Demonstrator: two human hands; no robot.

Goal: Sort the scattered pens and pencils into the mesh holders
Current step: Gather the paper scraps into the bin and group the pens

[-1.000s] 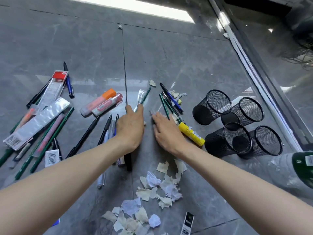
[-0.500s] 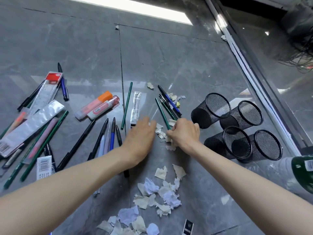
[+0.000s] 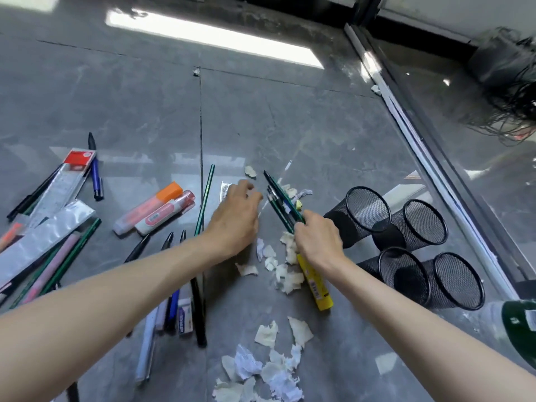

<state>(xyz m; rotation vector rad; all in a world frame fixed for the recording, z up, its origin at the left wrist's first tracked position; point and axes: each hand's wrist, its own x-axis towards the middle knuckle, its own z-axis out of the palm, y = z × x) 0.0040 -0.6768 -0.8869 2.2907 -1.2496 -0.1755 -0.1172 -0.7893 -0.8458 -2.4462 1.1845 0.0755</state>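
Hands at work: gather, square, drop in

Left hand (image 3: pixel 235 219) hovers, fingers (image 3: pixel 246 187) curled near a small packet (image 3: pixel 224 190). Right hand (image 3: pixel 317 239) grips a bundle of pens and pencils (image 3: pixel 281 203) by its lower end; square the tips, then slide them into the nearest mesh holder (image 3: pixel 338 219), lying on its side. Scattered pens (image 3: pixel 87 232) far left run off-frame; whether the left fingers pinch anything is blurred.

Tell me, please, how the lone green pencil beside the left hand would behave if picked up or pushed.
The green pencil looks thin, straight and rigid, so it should lift light and stiff. It lies flat on glossy tile, so it may skid or roll if nudged; the left hand would probably need a fingertip pinch.
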